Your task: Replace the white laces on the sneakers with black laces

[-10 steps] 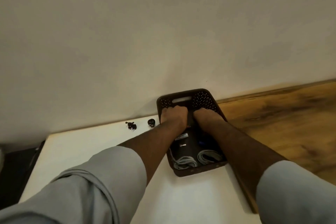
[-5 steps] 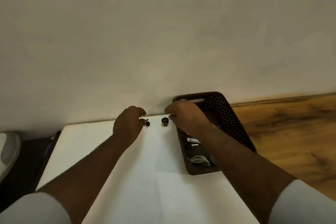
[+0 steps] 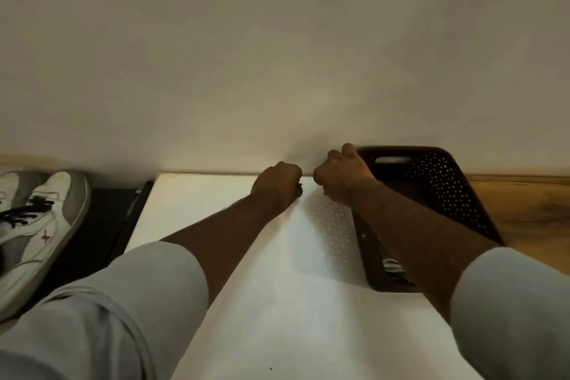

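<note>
At the far edge of the white table [image 3: 277, 302], by the wall, my two hands sit close together with fingers curled. My left hand [image 3: 276, 185] grips a small black lace bundle [image 3: 299, 191] whose end pokes out at its fingertips. My right hand [image 3: 342, 179] is curled over a second small dark piece [image 3: 324, 193], mostly hidden. A white and grey pair of sneakers [image 3: 46, 219] lies at the far left, off the table, with black lacing [image 3: 27, 210] showing on top.
A dark brown perforated basket [image 3: 444, 182] stands right of my right hand against the wall, with pale coiled cords [image 3: 393, 265] inside. A wooden surface [image 3: 524, 210] lies beyond it. A dark surface [image 3: 101, 225] separates the table from the sneakers.
Both hands left the basket and moved left to the two small black bundles on the table; they now close over them. The view swung left, bringing the sneakers into sight.
</note>
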`<state>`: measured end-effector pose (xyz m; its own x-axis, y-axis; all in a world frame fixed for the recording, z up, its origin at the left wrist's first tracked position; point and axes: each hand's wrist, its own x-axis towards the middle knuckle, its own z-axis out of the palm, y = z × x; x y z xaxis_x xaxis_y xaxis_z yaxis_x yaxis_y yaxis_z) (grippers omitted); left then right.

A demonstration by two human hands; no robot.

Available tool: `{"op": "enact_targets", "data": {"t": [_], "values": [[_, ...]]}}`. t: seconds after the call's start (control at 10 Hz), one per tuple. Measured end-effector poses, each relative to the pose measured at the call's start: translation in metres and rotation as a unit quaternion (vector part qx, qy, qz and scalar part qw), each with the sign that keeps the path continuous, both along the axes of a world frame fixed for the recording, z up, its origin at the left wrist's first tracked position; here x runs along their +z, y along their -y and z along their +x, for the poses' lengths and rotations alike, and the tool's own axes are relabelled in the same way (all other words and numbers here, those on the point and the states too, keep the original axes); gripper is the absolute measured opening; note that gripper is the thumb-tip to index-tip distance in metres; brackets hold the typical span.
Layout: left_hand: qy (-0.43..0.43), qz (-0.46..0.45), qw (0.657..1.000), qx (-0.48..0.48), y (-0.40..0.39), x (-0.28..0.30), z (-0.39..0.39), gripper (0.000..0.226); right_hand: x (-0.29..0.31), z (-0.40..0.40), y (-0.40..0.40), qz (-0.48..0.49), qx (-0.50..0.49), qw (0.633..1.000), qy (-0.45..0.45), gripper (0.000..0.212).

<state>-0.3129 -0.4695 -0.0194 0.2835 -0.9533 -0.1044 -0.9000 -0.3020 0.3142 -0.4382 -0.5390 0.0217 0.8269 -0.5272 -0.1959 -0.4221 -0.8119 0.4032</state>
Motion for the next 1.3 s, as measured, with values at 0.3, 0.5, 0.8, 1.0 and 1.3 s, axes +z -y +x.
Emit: {"op": "enact_targets", "data": {"t": [0.3, 0.5, 0.8, 1.0, 1.3], "values": [[-0.115, -0.116, 0.985, -0.051, 0.02, 0.103, -0.071, 0.022, 0.045, -0.142, 0.043, 0.178, -0.162, 0.923, 0.299, 0.03], [-0.022, 0.018, 0.992, -0.12, 0.08, 0.082, -0.145, 0.034, 0.018, -0.143, 0.062, 0.197, -0.27, 0.932, 0.137, 0.036], [0.034, 0.06, 0.994, -0.088, 0.103, 0.039, -0.145, 0.031, -0.001, -0.142, 0.073, 0.197, -0.265, 0.938, 0.107, 0.035], [0.04, 0.059, 0.995, -0.069, 0.102, 0.032, -0.147, 0.029, -0.005, -0.143, 0.076, 0.197, -0.265, 0.936, 0.12, 0.036], [-0.061, -0.012, 0.998, -0.028, 0.102, 0.039, -0.141, 0.027, 0.003, -0.142, 0.071, 0.19, -0.277, 0.935, 0.116, 0.037]]}}
